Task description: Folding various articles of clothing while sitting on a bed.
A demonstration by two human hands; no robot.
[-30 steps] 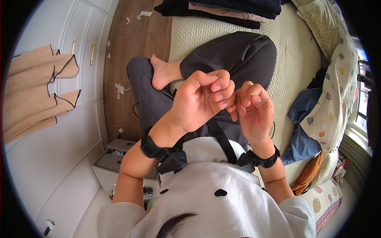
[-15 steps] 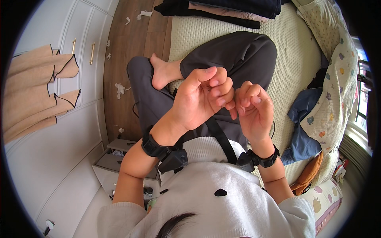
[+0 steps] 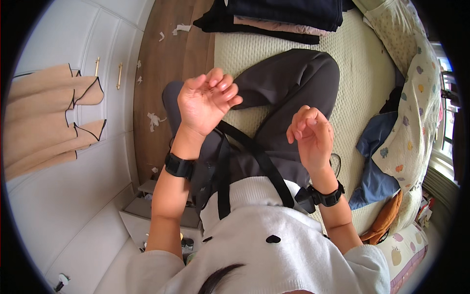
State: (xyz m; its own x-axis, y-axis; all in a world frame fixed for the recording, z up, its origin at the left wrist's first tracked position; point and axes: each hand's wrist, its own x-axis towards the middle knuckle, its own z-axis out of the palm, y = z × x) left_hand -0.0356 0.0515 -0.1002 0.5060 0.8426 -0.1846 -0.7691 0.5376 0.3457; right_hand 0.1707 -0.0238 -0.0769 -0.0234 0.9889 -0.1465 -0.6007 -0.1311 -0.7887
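Note:
My left hand [image 3: 205, 104] is raised over my lap, palm turned up and inward. Its fingers are loosely bent and apart, with nothing in them. To the right, above my other thigh, my right hand [image 3: 313, 138] is also lifted. Its fingers curl softly with the thumb close to them, and no object shows in it. A wide gap separates the two hands. Each wrist wears a black band, the left band [image 3: 179, 165] and the right band [image 3: 329, 197]. Two black straps [image 3: 264, 164] run across my dark trousers [image 3: 313, 81] between the forearms.
I sit on a pale quilted bed [image 3: 357, 98]. Folded dark clothes [image 3: 289, 14] are stacked ahead; blue fabric [image 3: 374, 166] and a patterned quilt [image 3: 406, 122] lie right. Left are a white cabinet [image 3: 63, 210] with a hanging tan garment [image 3: 44, 122], and paper scraps [image 3: 155, 121] on the floor.
My hands were close together, fingertips nearly meeting. The left hand has moved away to the left; the right hand has barely shifted. The view has tipped slightly.

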